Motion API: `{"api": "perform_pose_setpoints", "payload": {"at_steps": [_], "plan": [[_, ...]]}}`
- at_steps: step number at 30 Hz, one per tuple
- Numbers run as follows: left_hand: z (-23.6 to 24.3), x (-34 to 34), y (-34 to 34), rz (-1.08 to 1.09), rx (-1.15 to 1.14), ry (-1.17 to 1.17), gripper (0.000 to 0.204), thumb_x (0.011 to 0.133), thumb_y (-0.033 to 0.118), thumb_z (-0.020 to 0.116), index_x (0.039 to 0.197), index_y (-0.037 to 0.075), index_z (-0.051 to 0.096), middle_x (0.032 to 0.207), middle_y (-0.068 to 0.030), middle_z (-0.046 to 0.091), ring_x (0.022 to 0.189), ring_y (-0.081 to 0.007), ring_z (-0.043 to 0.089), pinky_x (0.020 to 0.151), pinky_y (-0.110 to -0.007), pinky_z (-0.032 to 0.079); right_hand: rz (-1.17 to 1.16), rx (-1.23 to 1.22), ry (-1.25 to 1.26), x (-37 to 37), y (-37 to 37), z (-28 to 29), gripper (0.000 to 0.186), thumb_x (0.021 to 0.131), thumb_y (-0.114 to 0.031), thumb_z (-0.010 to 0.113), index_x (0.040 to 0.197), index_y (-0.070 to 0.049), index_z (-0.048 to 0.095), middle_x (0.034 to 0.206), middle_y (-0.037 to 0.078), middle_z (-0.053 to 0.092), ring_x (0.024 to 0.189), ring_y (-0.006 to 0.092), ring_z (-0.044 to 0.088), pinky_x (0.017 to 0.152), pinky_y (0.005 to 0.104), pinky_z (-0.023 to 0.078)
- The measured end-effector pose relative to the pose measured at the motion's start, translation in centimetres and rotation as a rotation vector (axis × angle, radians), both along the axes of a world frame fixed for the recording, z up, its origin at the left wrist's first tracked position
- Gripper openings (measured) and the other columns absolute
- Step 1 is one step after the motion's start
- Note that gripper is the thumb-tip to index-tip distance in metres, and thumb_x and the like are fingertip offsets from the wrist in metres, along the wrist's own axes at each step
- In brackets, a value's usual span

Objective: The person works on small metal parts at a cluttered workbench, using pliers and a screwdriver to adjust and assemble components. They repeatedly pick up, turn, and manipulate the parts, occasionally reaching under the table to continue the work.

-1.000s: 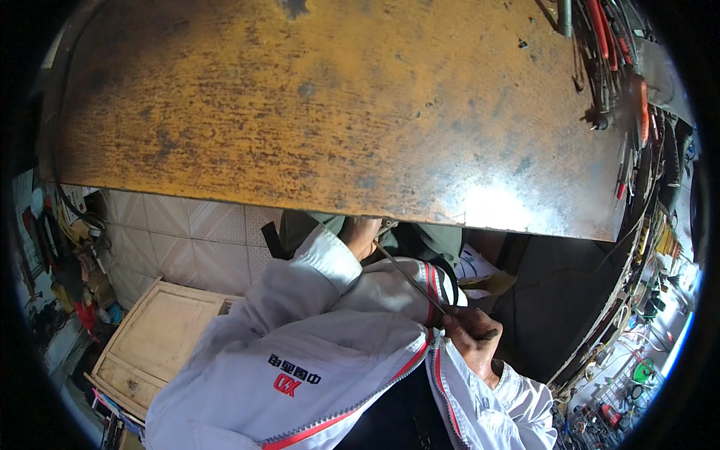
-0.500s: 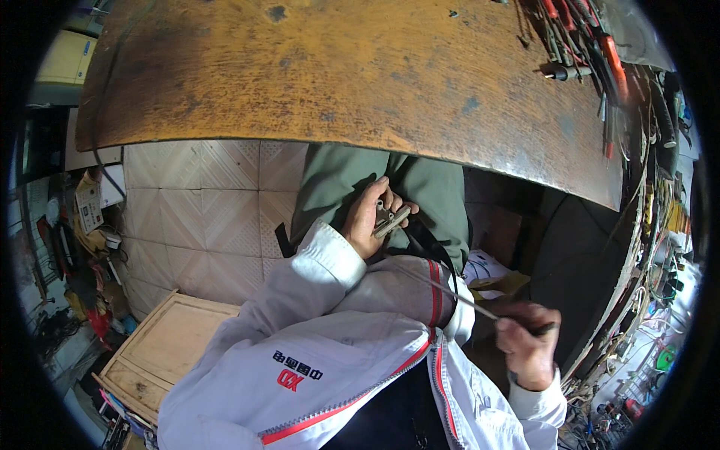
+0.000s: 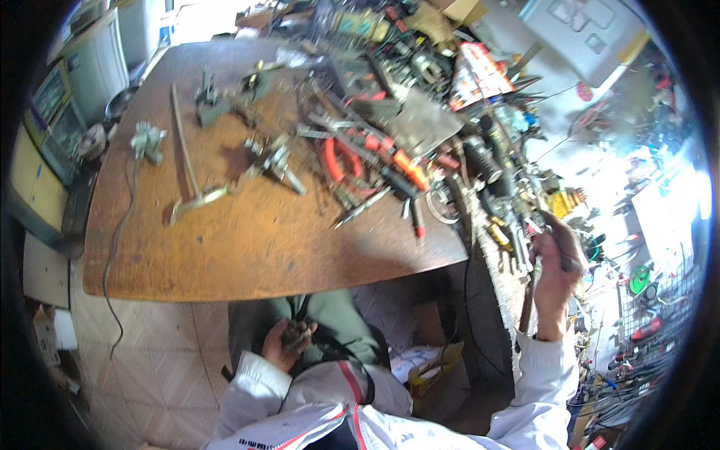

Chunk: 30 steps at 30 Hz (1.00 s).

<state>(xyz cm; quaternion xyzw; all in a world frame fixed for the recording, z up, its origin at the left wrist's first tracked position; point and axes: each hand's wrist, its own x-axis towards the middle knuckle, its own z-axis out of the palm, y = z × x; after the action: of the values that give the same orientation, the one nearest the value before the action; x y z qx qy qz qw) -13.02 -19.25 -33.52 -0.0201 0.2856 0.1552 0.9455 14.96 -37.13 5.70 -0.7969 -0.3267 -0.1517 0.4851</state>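
My left hand (image 3: 279, 346) rests over my lap, its fingers closed around a small metal part (image 3: 300, 335). That part looks dull and knobbly; blur hides its exact kind. Out to the right, my right hand (image 3: 556, 281) is raised above the tool-strewn side of the bench, its fingers curled. What sits in its grip is smeared and shaded, so I cannot make it out. Close to its fingertips lie a yellow-handled tool (image 3: 499, 234) and other narrow tools along the bench's right edge.
On the wooden table (image 3: 247, 255) lie a T-shaped metal rod (image 3: 184, 142), a metal fitting (image 3: 271, 161), red-handled pliers (image 3: 331, 160) and an orange-handled tool (image 3: 409, 171). A cable (image 3: 120, 259) hangs over its left side. Heaped tools and wires fill the right.
My view has swung up and right, showing more of the table. My right hand has moved from beside my lap, where it held a thin metal rod, out to the right-hand tools.
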Motion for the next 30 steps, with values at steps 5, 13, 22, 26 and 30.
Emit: {"api": "perform_pose_setpoints", "payload": {"at_steps": [5,13,22,26,30], "plan": [[1.6,0.0,0.4,-0.084,0.162,0.182,0.028,0.095,0.036,0.062,0.088,0.009,0.063,0.092,-0.0111,0.071,0.092,-0.0299,0.070,0.068,-0.035,0.053,-0.079,-0.435,-0.519,5.0,1.0,-0.8,0.028,0.087,0.005,0.056,0.112,-0.002,0.067,0.091,0.017,0.064,0.084,0.0326,0.064,0.075,0.0377,0.050],[0.9,-0.3,0.8,-0.097,0.154,0.120,0.028,0.097,0.033,0.059,0.088,0.006,0.062,0.090,-0.0134,0.068,0.087,-0.0327,0.069,0.053,-0.030,0.046,-0.250,-0.631,-0.633,15.3,-1.0,-2.2,0.034,0.076,0.005,0.059,0.108,-0.003,0.068,0.096,0.017,0.064,0.093,0.0364,0.060,0.082,0.0456,0.047],[-1.6,0.2,0.2,-0.103,0.226,0.149,0.026,0.097,0.032,0.059,0.094,0.007,0.064,0.088,-0.0095,0.070,0.081,-0.0267,0.069,0.062,-0.035,0.052,0.270,-0.588,-0.457,9.0,7.9,-0.4,0.034,0.079,-0.015,0.074,0.108,0.001,0.068,0.102,0.020,0.067,0.098,0.0370,0.063,0.088,0.0415,0.050],[-2.1,0.0,-0.1,-0.059,0.164,0.153,0.020,0.096,0.027,0.060,0.100,0.009,0.068,0.095,-0.0099,0.072,0.089,-0.0272,0.069,0.074,-0.040,0.056,0.405,-0.646,-0.527,7.1,15.0,-4.5,0.025,0.086,-0.019,0.070,0.097,0.002,0.064,0.094,0.021,0.065,0.092,0.0405,0.062,0.082,0.0463,0.050],[-2.8,0.2,-0.4,-0.069,0.189,0.171,0.028,0.094,0.034,0.063,0.097,0.007,0.069,0.089,-0.0084,0.071,0.082,-0.0212,0.068,0.076,-0.034,0.054,0.373,-0.694,-0.509,8.6,17.5,-7.3,0.023,0.084,-0.021,0.070,0.090,-0.001,0.061,0.084,0.023,0.064,0.085,0.0427,0.063,0.075,0.0502,0.049]]}}
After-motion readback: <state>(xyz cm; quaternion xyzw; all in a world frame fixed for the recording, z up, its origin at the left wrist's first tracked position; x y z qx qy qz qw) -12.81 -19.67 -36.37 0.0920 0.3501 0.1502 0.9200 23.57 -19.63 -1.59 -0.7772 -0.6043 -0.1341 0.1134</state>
